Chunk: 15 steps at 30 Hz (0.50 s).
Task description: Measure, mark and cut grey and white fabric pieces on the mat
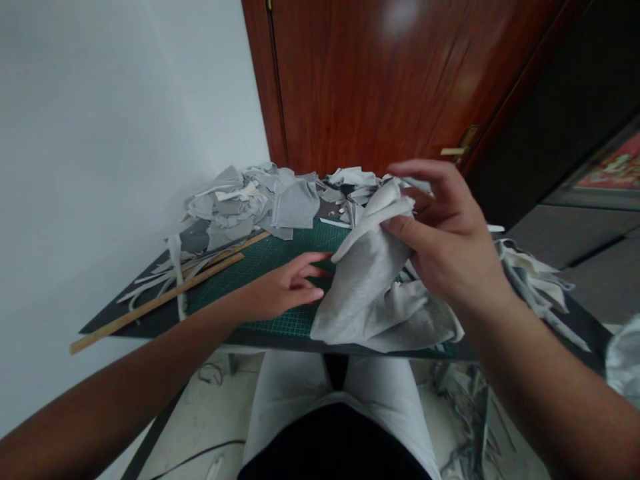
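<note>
One worktop [110,319] carries one green mat [295,247]. One grey cloth [360,280] rises from the mat's near right part, its upper end between the right hand's [445,243] thumb and curled fingers, which pinch it, index finger lifted. The left hand's [280,288] fingers are loosely spread by the cloth's left edge, contact unclear. Two wooden strips [157,303] lie at left.

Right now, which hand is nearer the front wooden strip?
Left. The left hand is right of the strip, over the green mat; the right hand, farther right, holds gray cloth.
</note>
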Motion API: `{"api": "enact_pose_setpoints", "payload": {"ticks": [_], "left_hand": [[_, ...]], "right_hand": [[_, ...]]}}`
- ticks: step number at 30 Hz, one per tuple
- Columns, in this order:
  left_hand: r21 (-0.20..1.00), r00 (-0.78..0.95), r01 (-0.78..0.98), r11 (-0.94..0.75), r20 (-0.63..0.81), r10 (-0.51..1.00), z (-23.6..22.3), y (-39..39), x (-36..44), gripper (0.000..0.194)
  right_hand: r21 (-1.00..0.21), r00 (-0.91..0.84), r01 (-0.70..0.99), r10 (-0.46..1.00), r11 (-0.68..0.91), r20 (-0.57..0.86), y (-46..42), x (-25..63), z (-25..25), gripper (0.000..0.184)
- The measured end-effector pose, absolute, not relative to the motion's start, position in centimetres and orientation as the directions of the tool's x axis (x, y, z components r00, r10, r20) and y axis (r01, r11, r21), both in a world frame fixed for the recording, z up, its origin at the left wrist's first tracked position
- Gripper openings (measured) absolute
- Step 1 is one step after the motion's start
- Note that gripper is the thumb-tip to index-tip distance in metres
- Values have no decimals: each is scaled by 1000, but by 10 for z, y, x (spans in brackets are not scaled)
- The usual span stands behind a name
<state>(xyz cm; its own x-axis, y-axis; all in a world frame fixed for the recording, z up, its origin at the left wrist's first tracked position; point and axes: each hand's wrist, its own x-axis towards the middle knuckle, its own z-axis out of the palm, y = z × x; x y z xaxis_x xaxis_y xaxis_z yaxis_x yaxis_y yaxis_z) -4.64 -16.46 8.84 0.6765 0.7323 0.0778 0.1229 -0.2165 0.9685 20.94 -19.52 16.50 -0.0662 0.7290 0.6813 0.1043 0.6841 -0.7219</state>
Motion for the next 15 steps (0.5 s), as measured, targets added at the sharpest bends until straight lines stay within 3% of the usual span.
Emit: {"api": "enact_pose_setpoints", "payload": {"ticks": [3, 8, 12, 15], "left_hand": [[972, 646, 68, -226, 130, 752, 79, -169, -28, 57], [948, 514, 96, -304, 214, 831, 83, -169, -21, 21], [907, 397, 83, -412, 349, 849, 95, -160, -29, 18], [851, 264, 76, -520, 486, 833, 110, -150, -39, 20]], "right_hand": [[-697, -86, 153, 712, 701, 697, -199, 206, 168, 21], [-704, -102, 139, 717, 696, 689, -206, 212, 173, 21], [-723, -107, 18, 720, 691, 686, -213, 218, 180, 31], [-717, -83, 39, 718, 696, 691, -217, 222, 184, 31]]}}
